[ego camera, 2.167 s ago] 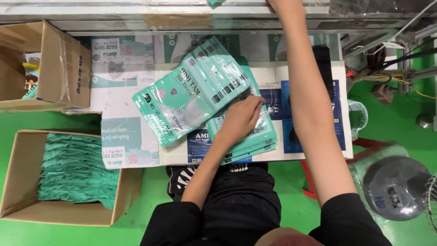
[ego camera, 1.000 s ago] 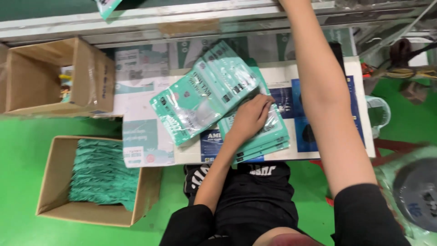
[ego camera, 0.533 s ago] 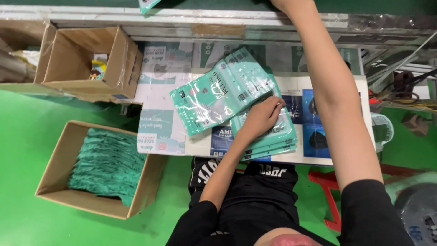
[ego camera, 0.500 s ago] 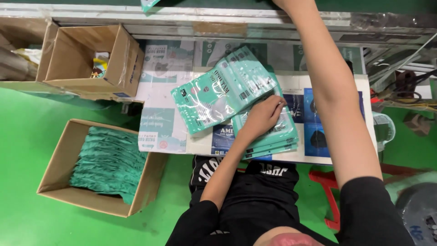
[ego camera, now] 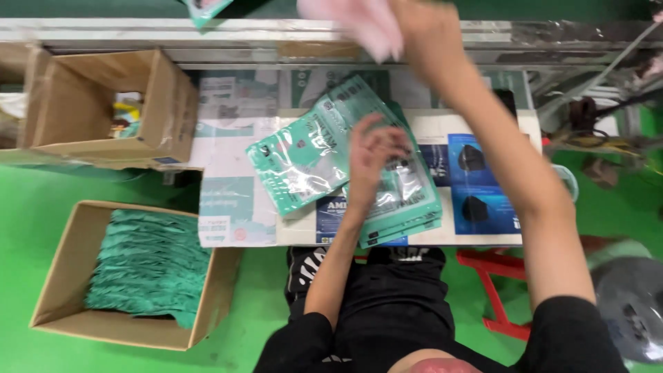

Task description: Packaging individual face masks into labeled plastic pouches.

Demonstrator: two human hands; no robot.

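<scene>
A bright green floor runs under a small bench papered with printed sheets, and a metal rail crosses behind it. The person sits close in at the bench, dressed in black. On the bench lies a fanned stack of green packets, shiny and flat, overlapping one another from the middle of the top toward its near edge. The left hand hovers just over this stack, fingers loosely curled and a little apart, holding nothing that I can make out; whether it touches the top packet I cannot tell, as it is blurred. The right hand is stretched far forward over the rail, closed around a pale pink piece that is too blurred to name. Another green packet shows at the top edge beyond the rail. Left of the bench an open box stands raised, with a few small items inside, and a second box sits on the floor below it, filled with green packets. A red stool frame shows under the person's right side.
</scene>
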